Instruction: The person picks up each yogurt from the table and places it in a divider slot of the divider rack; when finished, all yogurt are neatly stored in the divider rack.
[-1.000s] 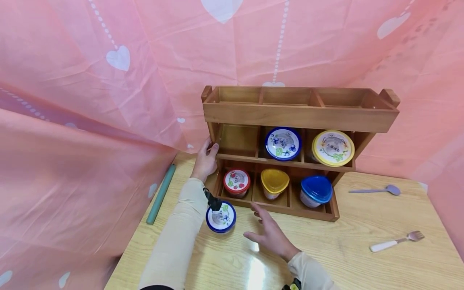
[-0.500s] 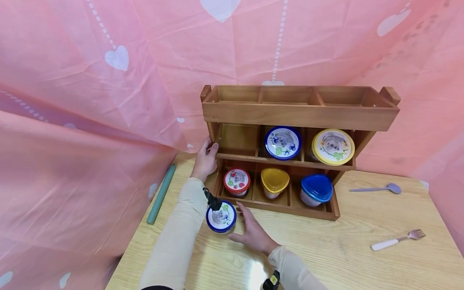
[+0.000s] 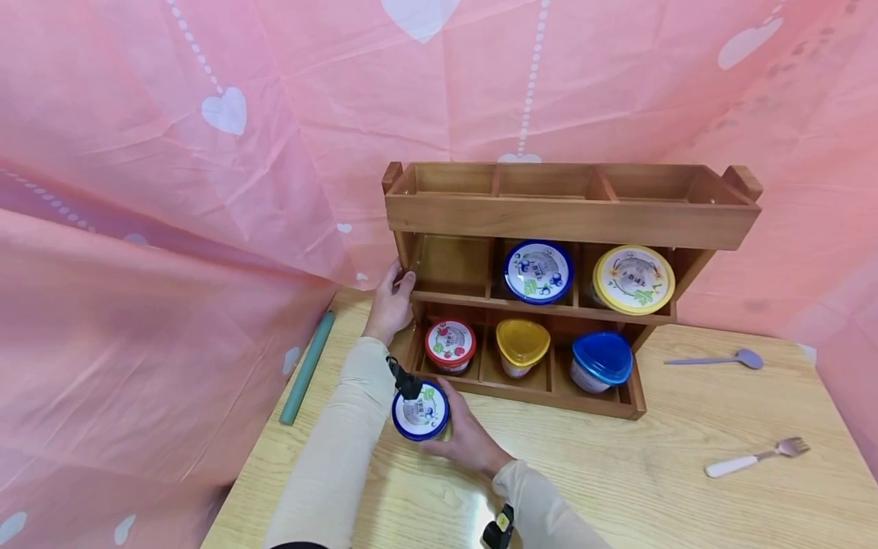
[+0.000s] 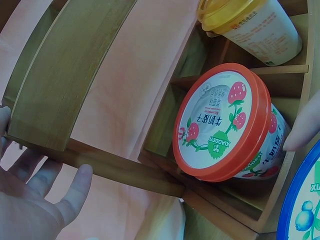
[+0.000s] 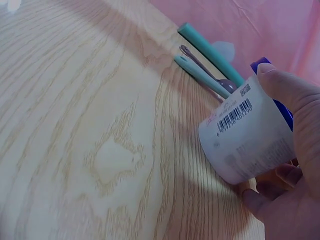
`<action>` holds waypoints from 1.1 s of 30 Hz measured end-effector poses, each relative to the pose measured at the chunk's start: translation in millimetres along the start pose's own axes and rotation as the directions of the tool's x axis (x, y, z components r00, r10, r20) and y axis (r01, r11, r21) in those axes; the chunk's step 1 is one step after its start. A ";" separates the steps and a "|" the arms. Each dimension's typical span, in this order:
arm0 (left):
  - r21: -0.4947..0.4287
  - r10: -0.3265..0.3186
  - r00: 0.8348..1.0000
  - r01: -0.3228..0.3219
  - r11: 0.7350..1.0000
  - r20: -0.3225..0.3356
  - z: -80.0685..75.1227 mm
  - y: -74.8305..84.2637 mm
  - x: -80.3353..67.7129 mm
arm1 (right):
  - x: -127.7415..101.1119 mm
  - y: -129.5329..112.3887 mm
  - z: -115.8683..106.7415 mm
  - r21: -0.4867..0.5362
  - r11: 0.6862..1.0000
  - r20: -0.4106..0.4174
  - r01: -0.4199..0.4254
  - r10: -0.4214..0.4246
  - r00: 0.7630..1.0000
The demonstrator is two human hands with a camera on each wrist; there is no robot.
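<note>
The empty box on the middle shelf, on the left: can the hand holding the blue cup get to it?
Probably yes. The right hand grips the blue-lidded cup just in front of the rack. The left middle compartment holds nothing, and its front looks open. The left hand holds only the rack's side.

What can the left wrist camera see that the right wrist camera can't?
Only the left wrist view shows the red-lidded strawberry cup in the wooden shelf rack, gripped by the left hand. Only the right wrist view shows the teal-handled utensil on the wooden table. Both show the blue-lidded white cup, held by the right hand.
</note>
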State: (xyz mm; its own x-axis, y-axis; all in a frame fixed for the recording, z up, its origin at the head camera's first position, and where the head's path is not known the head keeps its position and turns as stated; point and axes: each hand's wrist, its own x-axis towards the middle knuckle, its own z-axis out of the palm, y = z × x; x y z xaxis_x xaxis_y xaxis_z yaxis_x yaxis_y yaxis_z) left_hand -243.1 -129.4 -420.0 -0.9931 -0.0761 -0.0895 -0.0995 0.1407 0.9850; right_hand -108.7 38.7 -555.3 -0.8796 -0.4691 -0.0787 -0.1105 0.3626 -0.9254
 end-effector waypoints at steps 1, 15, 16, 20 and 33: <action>0.000 0.002 1.000 -0.002 1.000 -0.001 0.1 0.1 -0.3 | 1.3 -0.4 0.9 0.009 1.000 0.004 -0.006 0.006 1.000; -0.009 0.000 1.000 0.000 1.000 -0.003 -0.3 0.2 0.7 | 6.9 -0.1 3.5 0.066 0.998 0.005 -0.015 0.015 1.000; -0.010 -0.006 1.000 0.006 1.000 -0.002 -0.4 0.0 0.8 | 6.0 -0.3 2.9 0.068 0.998 0.001 -0.017 0.017 1.000; -0.006 -0.012 1.000 0.012 1.000 0.002 -0.8 -0.6 1.0 | -0.5 -1.5 -2.8 0.068 0.997 -0.034 -0.033 0.035 0.999; 0.005 -0.012 1.000 0.012 1.000 0.003 -0.5 -1.4 1.5 | -28.6 -11.7 -40.7 0.065 0.993 -0.105 -0.102 0.109 0.988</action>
State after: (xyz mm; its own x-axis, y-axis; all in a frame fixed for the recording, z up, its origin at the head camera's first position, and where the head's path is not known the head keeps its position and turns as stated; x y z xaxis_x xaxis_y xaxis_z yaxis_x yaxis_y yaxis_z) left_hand -244.4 -130.2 -421.5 -0.9920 -0.0745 -0.1021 -0.1120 0.1447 0.9831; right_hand -101.0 80.7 -527.2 -0.9303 -0.3394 -0.1392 0.0102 0.3553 -0.9347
